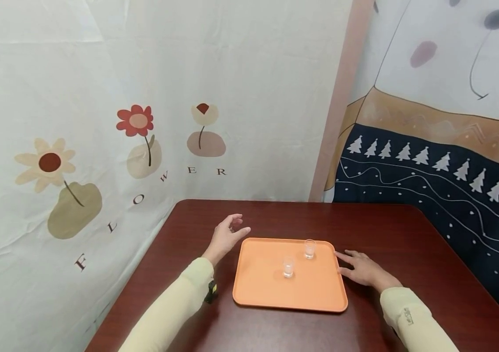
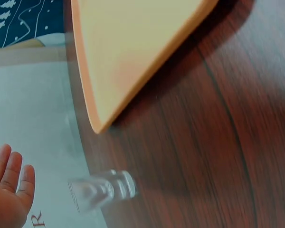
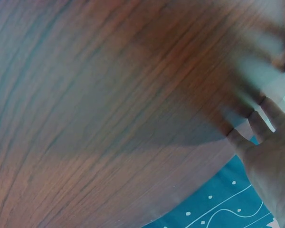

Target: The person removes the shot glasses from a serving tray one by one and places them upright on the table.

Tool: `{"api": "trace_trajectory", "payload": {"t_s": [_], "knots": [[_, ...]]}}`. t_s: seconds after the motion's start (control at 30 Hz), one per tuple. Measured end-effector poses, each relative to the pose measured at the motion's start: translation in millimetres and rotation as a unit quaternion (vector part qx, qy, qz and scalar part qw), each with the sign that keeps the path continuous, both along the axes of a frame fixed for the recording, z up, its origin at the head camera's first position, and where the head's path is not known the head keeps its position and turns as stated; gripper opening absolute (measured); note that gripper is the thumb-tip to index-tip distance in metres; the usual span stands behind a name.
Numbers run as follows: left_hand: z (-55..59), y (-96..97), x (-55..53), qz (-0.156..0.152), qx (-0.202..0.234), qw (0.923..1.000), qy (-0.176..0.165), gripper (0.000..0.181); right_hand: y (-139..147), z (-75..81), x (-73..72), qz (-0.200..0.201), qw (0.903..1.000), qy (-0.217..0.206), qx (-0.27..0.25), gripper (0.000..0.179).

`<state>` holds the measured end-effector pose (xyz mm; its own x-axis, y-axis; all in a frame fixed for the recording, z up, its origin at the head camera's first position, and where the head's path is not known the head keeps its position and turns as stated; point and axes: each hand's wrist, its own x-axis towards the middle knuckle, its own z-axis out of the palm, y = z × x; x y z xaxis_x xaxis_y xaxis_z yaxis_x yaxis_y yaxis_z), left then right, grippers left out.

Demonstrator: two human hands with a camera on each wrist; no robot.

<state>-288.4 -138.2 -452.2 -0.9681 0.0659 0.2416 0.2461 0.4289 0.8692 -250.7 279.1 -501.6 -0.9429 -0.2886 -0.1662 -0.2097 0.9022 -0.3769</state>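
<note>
Two small clear glasses stand on an orange tray (image 1: 267, 293): one glass (image 1: 288, 268) near its middle, the other glass (image 1: 309, 249) by its far right corner. Just beyond the tray's far left corner, my left hand (image 1: 225, 238) hovers with loosely bent fingers, holding nothing visible. In the left wrist view, another clear glass (image 2: 104, 190) stands on the table outside the tray corner, apart from the visible fingers (image 2: 26, 185); I cannot make it out in the head view. My right hand (image 1: 363, 269) has its spread fingers against the tray's right rim.
The tray lies on a dark red-brown wooden table (image 1: 275, 332). A pale cloth with printed flowers (image 1: 135, 121) hangs behind and to the left. A dark blue cloth with white trees (image 1: 421, 156) hangs at the right.
</note>
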Motion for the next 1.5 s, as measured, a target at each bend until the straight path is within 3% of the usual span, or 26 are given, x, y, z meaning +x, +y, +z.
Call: {"api": "trace_trajectory", "payload": {"t_s": [0.47,0.7,1.0,1.33,1.5], "knots": [[-18.6,30.8,9.5,-0.058,-0.007,0.9978,-0.032,0.053,0,1.2,1.4,-0.011,0.9999,-0.005,0.0,0.065],[-30.2,46.6,20.0,-0.093,-0.038,0.9943,-0.036,0.049,2,-2.4,0.2,-0.007,1.0,-0.003,0.003,0.066],[-43.6,71.3,37.4,-0.139,-0.047,0.9885,-0.039,0.055,2,-5.7,2.5,-0.006,1.0,-0.005,-0.001,0.066],[-52.5,87.5,43.4,-0.152,-0.035,0.9863,-0.053,0.056,-1,-5.7,-1.5,-0.014,0.9999,-0.005,0.0,0.068],[-57.1,93.6,44.7,-0.144,-0.04,0.987,-0.057,0.053,0,-3.9,0.5,-0.01,0.9999,-0.002,0.0,0.067]]}}
